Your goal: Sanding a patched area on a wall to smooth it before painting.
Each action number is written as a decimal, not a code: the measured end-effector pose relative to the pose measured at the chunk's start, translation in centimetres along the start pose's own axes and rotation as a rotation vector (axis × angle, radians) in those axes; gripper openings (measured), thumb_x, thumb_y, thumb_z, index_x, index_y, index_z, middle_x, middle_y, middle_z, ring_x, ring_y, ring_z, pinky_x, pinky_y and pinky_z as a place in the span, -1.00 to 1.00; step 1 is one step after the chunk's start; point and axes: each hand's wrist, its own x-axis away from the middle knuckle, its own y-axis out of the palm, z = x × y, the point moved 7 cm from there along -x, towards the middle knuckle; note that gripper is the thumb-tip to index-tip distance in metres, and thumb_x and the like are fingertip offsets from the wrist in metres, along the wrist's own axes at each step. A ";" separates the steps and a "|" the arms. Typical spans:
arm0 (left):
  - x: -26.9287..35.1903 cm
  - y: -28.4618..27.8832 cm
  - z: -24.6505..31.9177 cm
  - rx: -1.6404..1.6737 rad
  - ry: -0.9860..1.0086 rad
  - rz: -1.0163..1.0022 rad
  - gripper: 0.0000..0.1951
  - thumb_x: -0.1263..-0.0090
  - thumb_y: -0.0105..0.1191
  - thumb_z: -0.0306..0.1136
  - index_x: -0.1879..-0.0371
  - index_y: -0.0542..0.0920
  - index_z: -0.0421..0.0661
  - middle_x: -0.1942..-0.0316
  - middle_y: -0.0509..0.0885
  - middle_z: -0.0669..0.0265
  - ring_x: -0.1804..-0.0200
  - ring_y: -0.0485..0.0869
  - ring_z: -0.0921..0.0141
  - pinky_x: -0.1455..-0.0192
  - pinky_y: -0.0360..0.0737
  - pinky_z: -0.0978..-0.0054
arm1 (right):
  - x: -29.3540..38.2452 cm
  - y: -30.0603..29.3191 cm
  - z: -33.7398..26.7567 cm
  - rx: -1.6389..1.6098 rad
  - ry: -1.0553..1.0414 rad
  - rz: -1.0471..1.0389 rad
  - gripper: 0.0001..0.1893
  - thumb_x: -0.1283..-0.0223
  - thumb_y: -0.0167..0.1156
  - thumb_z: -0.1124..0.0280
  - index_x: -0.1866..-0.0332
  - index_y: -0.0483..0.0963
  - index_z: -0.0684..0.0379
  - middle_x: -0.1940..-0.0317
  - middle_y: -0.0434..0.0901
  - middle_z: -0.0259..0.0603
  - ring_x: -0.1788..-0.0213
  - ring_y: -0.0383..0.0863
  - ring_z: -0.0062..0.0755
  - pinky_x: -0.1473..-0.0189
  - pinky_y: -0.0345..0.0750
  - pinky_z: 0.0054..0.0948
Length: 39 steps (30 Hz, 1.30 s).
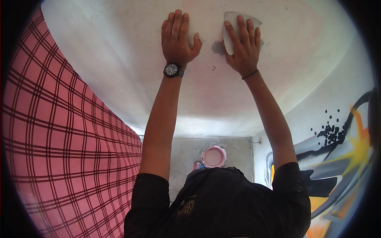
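Note:
My left hand (178, 41), with a black wristwatch (171, 70) below it, lies flat on a pale wall (205, 89), fingers pointing up and thumb spread. To its right, my right hand (244, 44) presses a thin grey sheet (231, 18), perhaps sandpaper, flat against the same wall. The sheet has one curved edge and shows above and left of the fingers; the rest is hidden under the hand. A dark bracelet is on the right wrist. Beside the sheet's left edge is a grey bare patch (218, 47) in the wall's coating.
A bucket with pink paint residue (214, 156) stands on the concrete floor (181, 151) at the wall's foot, a small printed packet (197, 165) beside it. A pink plaid curtain (74, 119) hangs at left. A painted mural wall (330, 154) bounds the right side, near a short wire.

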 end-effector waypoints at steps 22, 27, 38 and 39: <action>-0.1 0.1 0.3 -0.017 -0.002 -0.022 -0.36 -0.35 0.12 -0.22 -0.45 0.51 -0.15 -0.53 0.45 0.11 -0.57 0.38 0.07 -0.56 0.36 -0.04 | -0.3 -1.3 2.0 0.009 0.032 0.053 -0.36 -0.33 0.29 0.09 -0.54 0.45 -0.18 -0.63 0.27 -0.14 -0.65 0.20 0.06 -0.58 0.13 0.24; -0.2 0.1 0.3 -0.012 -0.001 -0.019 -0.36 -0.34 0.12 -0.23 -0.45 0.51 -0.15 -0.53 0.45 0.11 -0.57 0.38 0.07 -0.56 0.35 -0.04 | 1.2 -0.9 0.9 -0.016 -0.008 -0.022 -0.34 -0.31 0.28 0.09 -0.55 0.44 -0.21 -0.65 0.25 -0.18 -0.66 0.20 -0.01 -0.60 0.12 0.20; -0.6 0.2 0.3 -0.018 0.004 0.006 -0.36 -0.35 0.11 -0.21 -0.46 0.52 -0.12 -0.54 0.47 0.15 -0.58 0.40 0.12 -0.57 0.35 -0.02 | 6.2 -1.4 2.7 -0.009 0.091 -0.050 -0.31 -0.26 0.30 0.15 -0.56 0.43 -0.20 -0.66 0.24 -0.17 -0.68 0.18 -0.01 -0.62 0.08 0.20; -0.6 0.2 0.3 -0.017 0.005 0.005 -0.36 -0.35 0.11 -0.21 -0.46 0.52 -0.12 -0.54 0.47 0.15 -0.58 0.40 0.12 -0.57 0.35 -0.02 | 6.3 -1.3 2.4 -0.008 0.092 -0.051 -0.31 -0.26 0.30 0.15 -0.56 0.43 -0.20 -0.66 0.24 -0.17 -0.68 0.18 -0.01 -0.62 0.08 0.20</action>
